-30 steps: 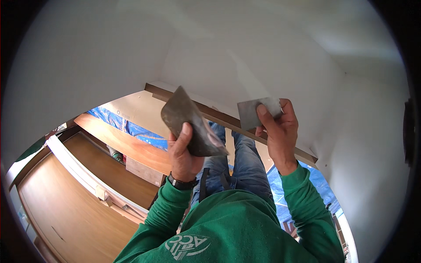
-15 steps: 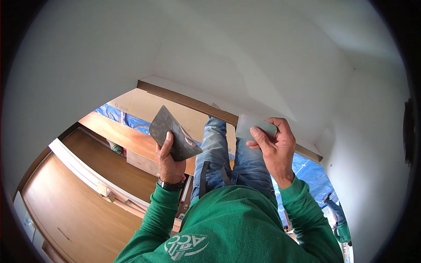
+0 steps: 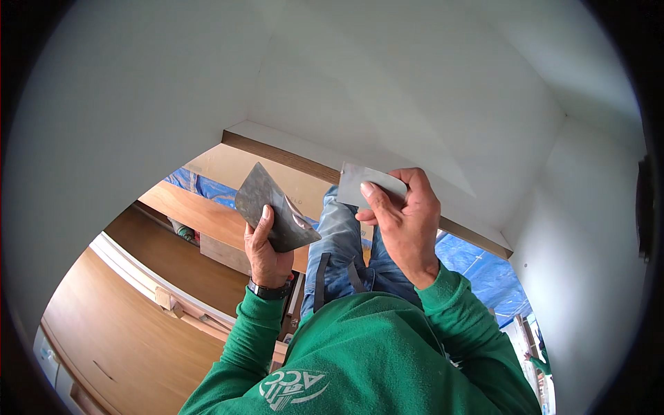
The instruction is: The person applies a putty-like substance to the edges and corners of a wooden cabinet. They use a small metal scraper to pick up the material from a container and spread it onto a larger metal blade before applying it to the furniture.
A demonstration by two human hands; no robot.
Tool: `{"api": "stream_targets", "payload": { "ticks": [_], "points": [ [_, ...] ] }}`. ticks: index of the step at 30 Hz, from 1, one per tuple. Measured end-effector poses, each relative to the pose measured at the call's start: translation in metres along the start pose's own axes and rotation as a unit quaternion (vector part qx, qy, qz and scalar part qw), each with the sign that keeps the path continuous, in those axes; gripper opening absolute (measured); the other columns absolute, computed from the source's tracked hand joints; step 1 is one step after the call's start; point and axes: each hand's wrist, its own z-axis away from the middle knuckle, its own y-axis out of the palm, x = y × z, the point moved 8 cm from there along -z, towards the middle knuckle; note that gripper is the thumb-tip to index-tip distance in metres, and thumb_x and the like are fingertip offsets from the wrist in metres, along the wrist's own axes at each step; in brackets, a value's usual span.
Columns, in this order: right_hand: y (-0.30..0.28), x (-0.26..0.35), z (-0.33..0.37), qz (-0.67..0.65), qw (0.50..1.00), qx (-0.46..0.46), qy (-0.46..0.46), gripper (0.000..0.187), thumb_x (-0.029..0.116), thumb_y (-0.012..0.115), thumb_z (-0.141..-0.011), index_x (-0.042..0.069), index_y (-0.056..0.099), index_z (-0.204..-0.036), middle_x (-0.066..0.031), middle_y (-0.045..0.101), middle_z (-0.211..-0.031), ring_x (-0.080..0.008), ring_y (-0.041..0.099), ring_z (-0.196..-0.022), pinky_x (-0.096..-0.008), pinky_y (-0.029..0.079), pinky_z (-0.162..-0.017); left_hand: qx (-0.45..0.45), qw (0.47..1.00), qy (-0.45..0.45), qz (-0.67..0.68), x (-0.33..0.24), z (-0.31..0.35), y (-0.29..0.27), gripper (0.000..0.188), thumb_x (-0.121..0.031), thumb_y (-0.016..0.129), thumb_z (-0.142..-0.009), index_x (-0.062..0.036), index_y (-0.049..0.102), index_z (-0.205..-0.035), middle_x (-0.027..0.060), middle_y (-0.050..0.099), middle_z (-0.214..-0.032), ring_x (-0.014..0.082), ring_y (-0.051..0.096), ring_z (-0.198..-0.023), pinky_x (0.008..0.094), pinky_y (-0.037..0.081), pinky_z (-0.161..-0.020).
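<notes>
My left hand (image 3: 268, 256) is closed on a dark grey, four-sided putty plate (image 3: 261, 197), with the thumb lying on its face. A small glossy, pale smear (image 3: 299, 217), apparently filler, sits near the plate's right edge. In my right hand (image 3: 409, 225) is a thin pale-grey scraper blade (image 3: 354, 181), pinched between thumb and fingers. Its free edge points left toward the plate, with a gap between the two. Fingers behind both tools are partly hidden.
White walls (image 3: 387, 76) surround me ahead and at both sides. A brown-edged ledge (image 3: 290, 160) crosses in front of my legs. Below left lie wooden panels (image 3: 131, 311); blue sheeting (image 3: 477, 270) covers ground at right. Another person's green sleeve (image 3: 542, 363) shows at lower right.
My right hand has moved left with the scraper, bringing it nearer the plate. My left hand and plate have stayed almost in place. The view has shifted slightly.
</notes>
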Motion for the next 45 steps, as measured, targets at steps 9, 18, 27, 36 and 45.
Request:
{"api": "stream_targets", "payload": {
  "ticks": [9,18,27,36,45],
  "points": [
    [0.025,-0.001,0.04,0.069,0.989,0.095,-0.091,0.019,0.009,0.072,-0.097,-0.001,0.057,-0.103,-0.0133,0.072,-0.079,-0.0231,0.077,-0.072,-0.0313,0.06,-0.059,0.022,0.999,-0.013,0.043,-0.014,0.008,0.01,0.031,-0.018,0.064,-0.103,-0.0102,0.059,-0.133,0.0055,0.07,-0.122,0.0203,0.068,-0.111,0.0402,0.056,-0.098],
    [0.028,0.028,0.065,0.191,0.931,0.154,-0.269,0.03,0.006,0.073,-0.093,-0.001,0.067,-0.122,-0.0136,0.068,-0.107,-0.0263,0.074,-0.086,-0.0342,0.063,-0.07,0.033,0.998,-0.023,0.043,-0.008,0.024,0.044,0.032,-0.022,0.063,-0.104,-0.0096,0.059,-0.134,0.0043,0.069,-0.123,0.0199,0.067,-0.113,0.0402,0.055,-0.101],
    [0.014,0.004,0.076,0.276,0.902,0.198,-0.268,0.024,-0.005,0.073,-0.085,-0.004,0.073,-0.109,-0.0146,0.07,-0.105,-0.0271,0.073,-0.083,-0.0352,0.063,-0.068,0.012,0.993,-0.055,0.101,-0.016,0.032,0.047,0.021,-0.025,0.063,-0.105,-0.0087,0.063,-0.117,0.0039,0.07,-0.099,0.0153,0.064,-0.078,0.0317,0.052,-0.062],
    [-0.003,-0.01,0.071,0.227,0.923,0.205,-0.233,0.022,0.001,0.074,-0.088,0.0,0.07,-0.109,-0.011,0.067,-0.099,-0.0256,0.071,-0.079,-0.0351,0.061,-0.066,0.089,0.981,-0.116,0.129,-0.003,0.022,0.02,0.021,-0.03,0.059,-0.107,-0.0097,0.065,-0.11,0.0019,0.063,-0.082,0.0141,0.052,-0.061,0.0295,0.04,-0.05],
    [-0.007,-0.016,0.077,0.224,0.925,0.225,-0.206,0.014,0.003,0.076,-0.086,0.001,0.074,-0.099,-0.0102,0.07,-0.095,-0.0265,0.072,-0.083,-0.0361,0.06,-0.07,0.107,0.976,-0.132,0.134,0.008,0.024,0.023,0.027,-0.034,0.059,-0.106,-0.0079,0.064,-0.104,0.0009,0.06,-0.075,0.0133,0.05,-0.055,0.028,0.039,-0.048]
  ]
}}
